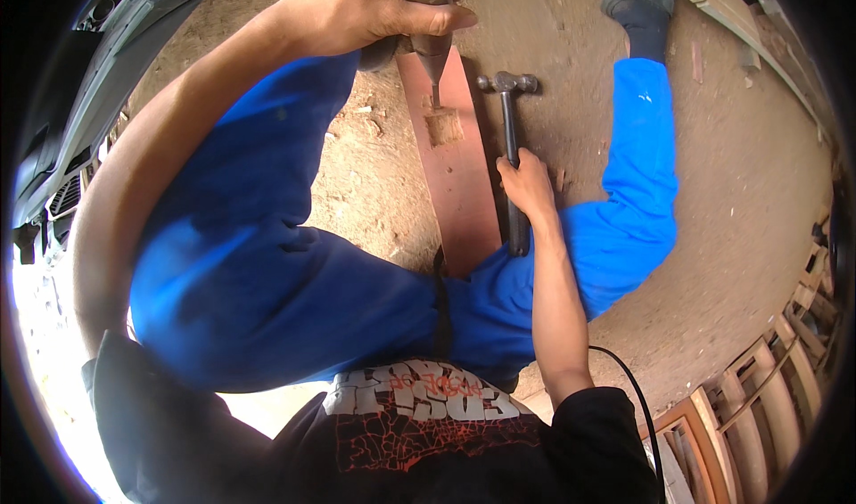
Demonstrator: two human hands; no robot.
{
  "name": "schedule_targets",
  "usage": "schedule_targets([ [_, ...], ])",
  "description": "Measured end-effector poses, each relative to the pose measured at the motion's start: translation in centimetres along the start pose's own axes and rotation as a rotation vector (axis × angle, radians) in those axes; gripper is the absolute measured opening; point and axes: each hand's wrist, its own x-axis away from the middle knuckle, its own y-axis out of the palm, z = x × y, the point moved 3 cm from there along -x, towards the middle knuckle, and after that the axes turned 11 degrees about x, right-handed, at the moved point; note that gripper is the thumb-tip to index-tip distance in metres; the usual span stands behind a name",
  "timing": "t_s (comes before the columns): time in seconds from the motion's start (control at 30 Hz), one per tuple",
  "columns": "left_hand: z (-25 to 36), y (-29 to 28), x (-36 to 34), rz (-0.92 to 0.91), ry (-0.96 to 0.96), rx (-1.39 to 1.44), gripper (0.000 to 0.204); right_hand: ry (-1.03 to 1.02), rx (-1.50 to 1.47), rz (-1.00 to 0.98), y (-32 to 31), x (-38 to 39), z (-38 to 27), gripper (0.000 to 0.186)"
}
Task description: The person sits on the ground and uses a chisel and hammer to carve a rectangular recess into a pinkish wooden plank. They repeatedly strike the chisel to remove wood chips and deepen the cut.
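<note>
My left hand [374, 14] is closed around a chisel [432, 57] with a pale, frayed round handle top. The chisel stands nearly upright, its narrow blade at the far edge of a shallow rectangular recess cut in a reddish-brown wooden board [468, 196]. Between my legs, the board runs lengthwise away from me. To the right of it, my right hand [530, 185] grips the middle of the dark handle of a ball-peen hammer [508, 103]. The hammer's head points away from me, apart from the chisel. My left fingers are partly hidden behind the handle.
My legs in blue trousers [285, 290] lie either side of the board. Wood chips [366, 125] are scattered on the dusty floor [740, 183]. Wooden frames [758, 397] stand at the lower right, near a black cable [640, 393]. Dark plastic-looking panels [98, 76] stand at the far left.
</note>
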Motion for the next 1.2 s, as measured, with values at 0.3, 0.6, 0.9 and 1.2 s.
schedule_targets([
  [0.3,-0.2,0.1,0.3,-0.008,0.053,-0.023,0.04,0.011,-0.047,0.055,-0.9,0.5,-1.2,0.036],
  [0.6,1.1,-0.7,-0.4,0.026,0.102,0.001,0.037,-0.614,0.056,0.404,-1.4,2.9,-10.5,0.031],
  [0.9,0.2,-0.1,-0.8,0.039,0.283,-0.102,0.037,-0.66,0.16,0.392,0.8,2.8,-11.7,0.039],
  [1.2,0.1,1.1,-1.8,0.0,0.187,-0.032,0.039,-0.626,0.082,0.444,0.4,2.4,-10.3,0.032],
])
